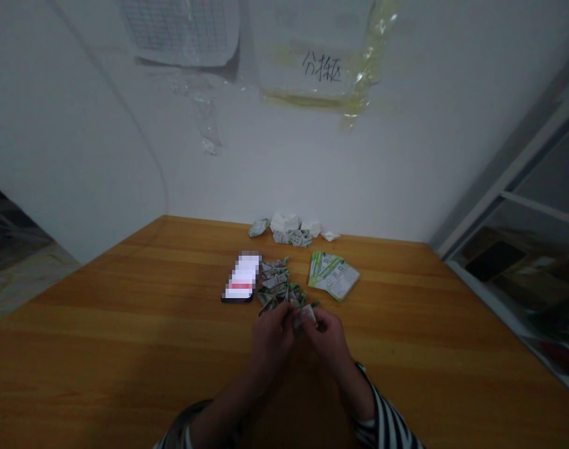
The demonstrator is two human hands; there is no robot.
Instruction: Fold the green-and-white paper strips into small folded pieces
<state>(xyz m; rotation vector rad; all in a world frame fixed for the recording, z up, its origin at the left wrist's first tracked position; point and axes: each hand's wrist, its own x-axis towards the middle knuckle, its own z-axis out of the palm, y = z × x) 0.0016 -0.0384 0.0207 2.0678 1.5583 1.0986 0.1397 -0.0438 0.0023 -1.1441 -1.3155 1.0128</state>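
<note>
My left hand (pixel 271 340) and my right hand (pixel 329 340) meet over the wooden table (pixel 102 349), fingers pinched together on a small folded piece of green-and-white printed paper (pixel 306 317). Just beyond the hands lies a heap of similar folded paper pieces (pixel 276 280). A phone (pixel 242 276) with a lit screen lies left of that heap. To the right sits a flat stack of green-and-white paper sheets (pixel 334 275). Both sleeves are striped black and white.
More folded and crumpled paper pieces (pixel 289 229) lie at the table's far edge against the white wall. Papers are taped on the wall above. A metal shelf frame (pixel 513 193) stands at the right.
</note>
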